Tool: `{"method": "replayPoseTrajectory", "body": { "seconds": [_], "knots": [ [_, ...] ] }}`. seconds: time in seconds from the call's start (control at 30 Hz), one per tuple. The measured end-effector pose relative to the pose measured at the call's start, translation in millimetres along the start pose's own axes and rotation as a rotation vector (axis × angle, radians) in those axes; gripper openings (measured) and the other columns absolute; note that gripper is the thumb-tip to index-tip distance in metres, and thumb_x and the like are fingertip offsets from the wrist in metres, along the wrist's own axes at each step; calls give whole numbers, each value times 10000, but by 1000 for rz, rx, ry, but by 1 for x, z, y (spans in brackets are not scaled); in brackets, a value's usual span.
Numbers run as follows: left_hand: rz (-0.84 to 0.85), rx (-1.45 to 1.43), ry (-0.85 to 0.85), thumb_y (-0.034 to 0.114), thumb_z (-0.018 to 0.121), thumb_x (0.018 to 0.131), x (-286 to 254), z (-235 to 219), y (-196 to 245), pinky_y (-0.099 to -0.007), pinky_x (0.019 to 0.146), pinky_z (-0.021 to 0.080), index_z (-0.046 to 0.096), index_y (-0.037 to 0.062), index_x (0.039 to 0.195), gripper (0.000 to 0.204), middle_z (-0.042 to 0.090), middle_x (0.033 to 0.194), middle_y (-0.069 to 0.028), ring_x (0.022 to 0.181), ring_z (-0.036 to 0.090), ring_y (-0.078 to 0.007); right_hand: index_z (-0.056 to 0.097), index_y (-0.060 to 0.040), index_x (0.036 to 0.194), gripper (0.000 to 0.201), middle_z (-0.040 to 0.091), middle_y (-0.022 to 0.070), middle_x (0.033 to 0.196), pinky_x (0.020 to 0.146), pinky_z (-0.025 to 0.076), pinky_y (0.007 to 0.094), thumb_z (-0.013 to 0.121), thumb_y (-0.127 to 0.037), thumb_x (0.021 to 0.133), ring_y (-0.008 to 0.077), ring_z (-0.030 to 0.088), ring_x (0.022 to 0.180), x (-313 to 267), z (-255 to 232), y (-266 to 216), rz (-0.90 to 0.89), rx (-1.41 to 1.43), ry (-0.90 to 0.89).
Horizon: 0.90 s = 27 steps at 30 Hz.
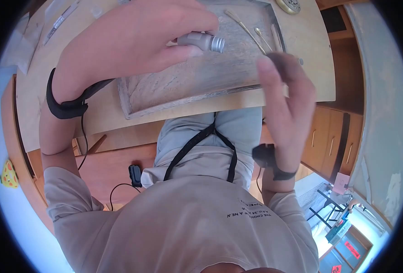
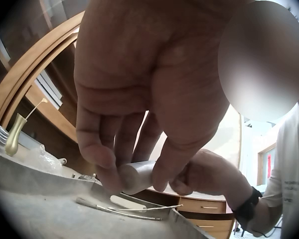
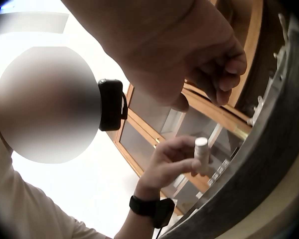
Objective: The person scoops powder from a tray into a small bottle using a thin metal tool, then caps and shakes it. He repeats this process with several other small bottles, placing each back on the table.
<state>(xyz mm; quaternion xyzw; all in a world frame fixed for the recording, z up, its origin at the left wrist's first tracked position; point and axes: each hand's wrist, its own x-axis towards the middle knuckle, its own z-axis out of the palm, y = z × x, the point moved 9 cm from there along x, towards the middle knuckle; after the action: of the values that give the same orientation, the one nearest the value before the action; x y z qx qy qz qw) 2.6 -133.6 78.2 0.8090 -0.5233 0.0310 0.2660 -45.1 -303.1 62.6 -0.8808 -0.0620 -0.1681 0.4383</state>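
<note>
Left hand (image 1: 138,41): grip closed round small silver-capped bottle (image 1: 204,42), tilted over wooden tray (image 1: 174,105), capped end toward 3 o'clock. Right hand (image 1: 288,91): apart from bottle, at its 4 o'clock; fingers curled, cannot tell whether grasping anything. Slender brush (image 1: 241,26) and small spoon (image 1: 262,38) lie in tray at bottle's 2–3 o'clock.

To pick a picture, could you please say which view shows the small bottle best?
Head view: the bottle shows body and silvery cap. Left wrist shows one end between fingers; right wrist shows it smaller, cap up.
</note>
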Motion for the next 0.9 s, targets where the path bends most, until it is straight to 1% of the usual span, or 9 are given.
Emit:
{"method": "replayPoseTrajectory", "body": {
  "seconds": [0.13,0.23,0.33,0.43,0.57,0.67,0.77,0.83,0.9],
  "knots": [
    [-19,2,19,58,724,818,-4,-6,3,-402,751,507,643,9,1125,322,661,1003,-128,886,627,-349,654,44,857,337,605,122,662,560,455,328,676,-272,972,197,545,579,13,47,-11,102,151,-174],
    [-9,21,29,58,713,829,-7,-10,2,-407,752,505,641,0,1122,307,658,1007,-141,892,624,-358,643,48,829,351,590,170,647,556,454,368,640,-262,993,275,555,554,17,67,-7,88,166,-190],
    [26,51,50,51,695,843,-9,-15,4,-420,755,502,641,-8,1125,293,652,1006,-159,893,618,-373,637,50,823,328,593,204,667,562,458,401,639,-230,991,348,580,586,21,68,-14,4,138,-132],
    [69,149,77,48,682,852,-11,-20,10,-436,758,495,642,-19,1128,286,645,1009,-176,890,610,-386,644,49,838,294,614,200,695,583,474,419,659,-210,975,382,608,630,20,71,-18,-123,161,-81],
    [46,128,8,60,682,859,-13,-18,8,-446,759,489,641,-34,1129,289,646,1005,-182,888,604,-394,649,42,872,239,629,184,728,599,485,425,682,-180,956,384,618,659,18,74,-19,-209,136,-51],
    [81,108,-42,81,687,871,-11,-17,7,-436,727,491,642,-42,1114,276,650,939,-184,842,610,-390,654,37,900,195,640,171,757,601,489,417,707,-149,933,378,623,667,15,75,-22,-278,85,-31],
    [99,3,-75,119,709,876,-12,-17,-6,-397,665,483,637,-30,1111,287,649,853,-162,759,620,-346,660,35,925,175,643,158,773,598,493,403,733,-123,906,360,623,658,14,72,-32,-374,36,-5],
    [-25,-99,-195,132,662,912,-9,-15,-15,-415,723,511,665,-45,1052,225,659,878,-179,810,629,-375,667,37,944,180,640,148,777,589,497,389,750,-114,889,330,626,643,16,71,-36,-424,40,4],
    [-83,-126,-243,157,636,939,-8,-14,-20,-424,758,528,681,-51,1036,234,672,894,-193,830,637,-390,673,39,969,204,656,133,788,572,494,360,760,-125,882,265,631,628,20,73,-33,-367,64,-63]
  ]
}}
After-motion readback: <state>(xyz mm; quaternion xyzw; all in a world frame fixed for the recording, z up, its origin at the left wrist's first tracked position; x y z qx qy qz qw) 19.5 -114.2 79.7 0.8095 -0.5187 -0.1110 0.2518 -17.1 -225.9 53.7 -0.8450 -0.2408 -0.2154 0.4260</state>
